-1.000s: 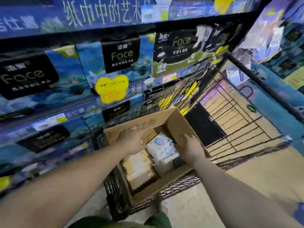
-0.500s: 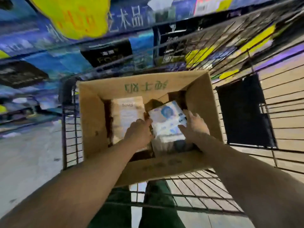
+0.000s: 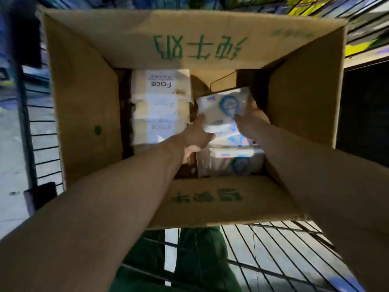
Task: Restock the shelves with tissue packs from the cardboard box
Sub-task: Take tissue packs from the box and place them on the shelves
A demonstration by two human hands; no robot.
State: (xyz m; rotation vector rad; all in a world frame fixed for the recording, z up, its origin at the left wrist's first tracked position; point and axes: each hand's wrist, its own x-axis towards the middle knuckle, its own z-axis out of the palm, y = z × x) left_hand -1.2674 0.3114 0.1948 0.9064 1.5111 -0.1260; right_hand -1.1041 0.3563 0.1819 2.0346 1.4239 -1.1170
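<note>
An open cardboard box with green printing fills the view, sitting in a wire trolley. Inside on the right lie white tissue packs with a blue emblem; another such pack lies nearer me. My left hand presses the left side of the upper white-and-blue pack, and my right hand holds its right side. A stack of cream "Face" tissue packs fills the box's left half.
The wire trolley surrounds the box, with black bars at the left. Shelves of blue and yellow goods run along the top edge. Pale floor shows at the left. Green trousers appear below.
The view has tilted down and come closer to the box, so the shelves have left the frame. Both hands have reached deeper and closed around the white-and-blue pack.
</note>
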